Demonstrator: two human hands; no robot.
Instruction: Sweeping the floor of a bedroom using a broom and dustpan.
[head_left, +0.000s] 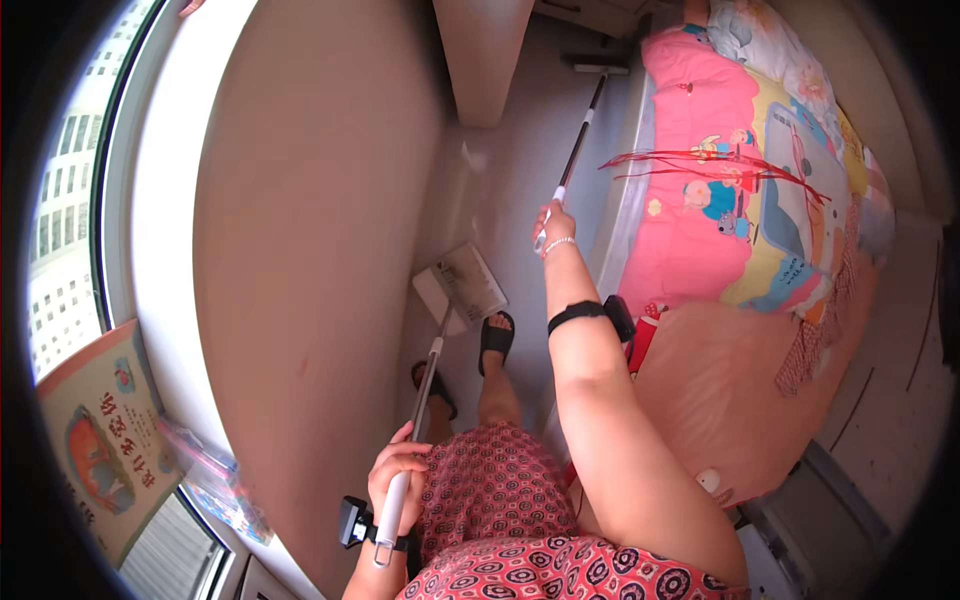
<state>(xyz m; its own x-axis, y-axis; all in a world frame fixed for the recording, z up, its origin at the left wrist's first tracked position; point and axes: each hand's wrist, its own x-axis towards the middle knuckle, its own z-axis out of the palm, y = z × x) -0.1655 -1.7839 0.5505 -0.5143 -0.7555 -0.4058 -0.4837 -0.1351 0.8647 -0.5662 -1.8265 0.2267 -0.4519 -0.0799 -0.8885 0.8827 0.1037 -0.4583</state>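
My right hand (556, 226) is stretched forward, its fingers closed round the white end of a broom's long handle. The broom (577, 145) slants away to the far end of the floor, where its wide head lies flat beside the bed. Close to my body on the left, my left hand (397, 480) grips the white upper handle of a dustpan. The handle runs down to the dustpan (466, 284), a white and grey pan resting on the floor just ahead of my sandalled feet. Some dark bits seem to lie in the pan; they are too small to name.
A bed (690, 240) with a pink patterned quilt runs along the right, with thin red strips (730, 165) across it. A brown wall (310, 250) and window sill bound the left, where a picture book (110, 450) leans. A column (483, 60) juts out ahead.
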